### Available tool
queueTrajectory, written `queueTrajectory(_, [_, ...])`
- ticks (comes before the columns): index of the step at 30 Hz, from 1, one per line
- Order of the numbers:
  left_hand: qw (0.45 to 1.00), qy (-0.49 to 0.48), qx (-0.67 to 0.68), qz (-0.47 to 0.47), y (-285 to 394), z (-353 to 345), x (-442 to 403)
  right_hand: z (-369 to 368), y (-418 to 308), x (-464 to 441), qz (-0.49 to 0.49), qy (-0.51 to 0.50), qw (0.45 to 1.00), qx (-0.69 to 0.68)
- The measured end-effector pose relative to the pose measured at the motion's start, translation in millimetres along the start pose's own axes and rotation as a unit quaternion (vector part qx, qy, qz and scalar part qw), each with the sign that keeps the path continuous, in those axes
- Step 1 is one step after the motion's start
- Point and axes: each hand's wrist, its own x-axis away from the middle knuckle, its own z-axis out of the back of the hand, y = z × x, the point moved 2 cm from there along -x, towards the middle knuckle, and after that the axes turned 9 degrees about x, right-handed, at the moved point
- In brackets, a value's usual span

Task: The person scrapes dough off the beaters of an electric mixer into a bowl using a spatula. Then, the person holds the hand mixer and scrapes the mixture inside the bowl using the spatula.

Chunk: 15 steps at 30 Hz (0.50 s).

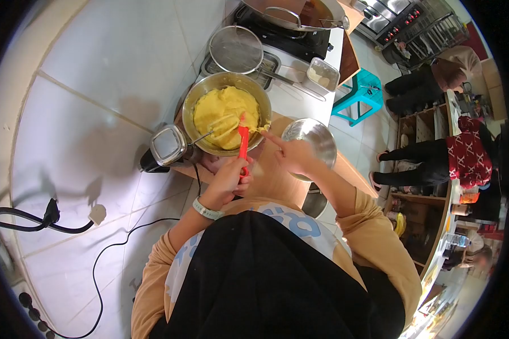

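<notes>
My left hand (230, 178) is closed around the handle of a red spatula (243, 141), whose tip is in a thick yellow mixture (226, 107). The mixture fills much of a metal bowl (264, 100). My right hand (297, 155) holds nothing that I can see. Its index finger points out to the bowl's right rim, at a smear of the mixture, while the other fingers are partly curled. A wire beater (223, 125), coated in yellow, lies in the mixture. It seems to belong to the silver and black electric mixer (169, 145) left of the bowl.
A shiny steel bowl (325, 141) stands right of my right hand. Beyond the mixture lie a mesh strainer (236, 50), a small square container (321, 76) and a wok (300, 14) on a stove. A teal stool (359, 96) and people (469, 152) are to the right.
</notes>
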Motion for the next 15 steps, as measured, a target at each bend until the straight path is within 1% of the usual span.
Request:
queueTrajectory(2, [1.0, 0.006, 0.008, 0.001, -0.2, 0.6, 0.0, -2.4, 10.4, 0.8, 0.015, 0.011, 1.0, 0.012])
queueTrajectory(5, [1.0, 0.022, 0.013, 0.0, -0.5, 2.5, -0.5, -4.8, 20.1, -2.0, 0.017, 0.033, 0.999, -0.011])
queueTrajectory(8, [1.0, 0.013, 0.011, 0.007, 2.1, 3.7, 0.8, -9.7, 30.6, -7.5, 0.027, 0.058, 0.996, -0.061])
queueTrajectory(11, [1.0, 0.007, 0.016, 0.009, 2.2, 4.4, 1.0, -1.5, 31.5, -14.6, -0.005, 0.033, 0.983, -0.18])
queueTrajectory(12, [1.0, 0.006, 0.016, 0.008, 2.0, 4.9, 0.4, -2.8, 32.6, -21.4, -0.001, 0.01, 0.948, -0.319])
queueTrajectory(13, [1.0, 0.005, 0.016, 0.008, 2.1, 5.4, -0.7, -6.1, 34.6, -31.6, 0.002, -0.013, 0.892, -0.452])
queueTrajectory(14, [1.0, 0.003, 0.016, 0.008, 1.9, 5.3, -1.4, -8.3, 36.0, -39.4, 0.005, -0.035, 0.817, -0.575])
queueTrajectory(15, [1.0, 0.001, 0.027, 0.011, 1.6, 4.8, -0.6, -9.0, 35.6, -43.9, 0.005, -0.059, 0.787, -0.614])
